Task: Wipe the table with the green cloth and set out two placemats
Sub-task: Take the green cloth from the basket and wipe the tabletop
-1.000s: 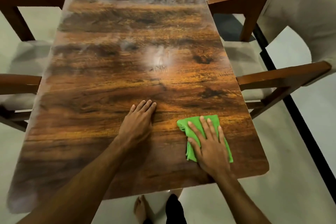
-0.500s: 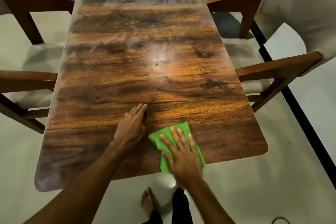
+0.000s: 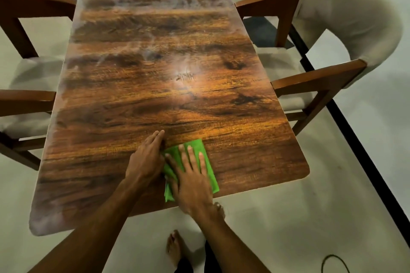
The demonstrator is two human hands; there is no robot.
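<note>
A long wooden table [image 3: 155,86] with dark grain runs away from me; its far half looks hazy with smears. A folded green cloth [image 3: 208,168] lies near the table's near edge. My right hand [image 3: 190,182] presses flat on the cloth, fingers spread, covering its lower left part. My left hand [image 3: 146,159] rests flat on the bare wood, fingers together, its edge touching the cloth's left side. No placemats are in view.
A wooden armchair with a pale cushioned back [image 3: 346,26] stands at the table's right side. Another wooden chair [image 3: 24,95] stands on the left. My bare foot [image 3: 175,248] is on the pale floor below the near edge. A dark cable loop [image 3: 335,264] lies at bottom right.
My right hand has slid the green cloth leftward along the near edge, from the right corner area until it meets my left hand. My left hand stayed on the table.
</note>
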